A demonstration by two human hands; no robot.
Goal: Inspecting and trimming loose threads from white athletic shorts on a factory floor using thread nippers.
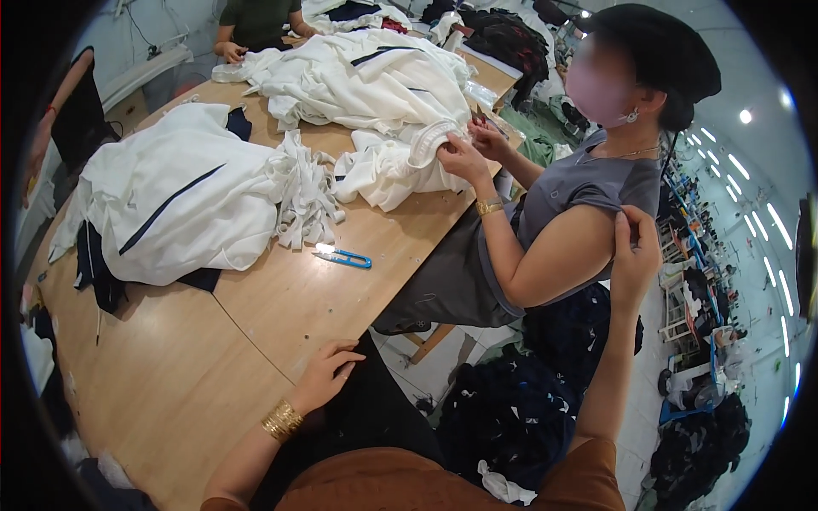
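Note:
My left hand (326, 375) rests by the near edge of the wooden table (179, 358), over my dark-clothed lap. Its fingers are loosely bent and apart, and it holds nothing; a gold bracelet is on that wrist. Raised at the right, my right hand (637, 251) pinches the grey sleeve (596, 204) of a person beside me, at the upper arm. Blue-handled thread snips (345, 258) lie on the tabletop beyond my left hand. That person holds a white garment (433, 140) in one hand and small cutters (486, 121) in the other.
White garments with dark trim (179, 187) are heaped at the left, beside a bundle of white strips (307, 192). A larger white pile (358, 81) lies further back, near another person. Dark cloth (511, 409) is piled on the floor between the table and my right arm.

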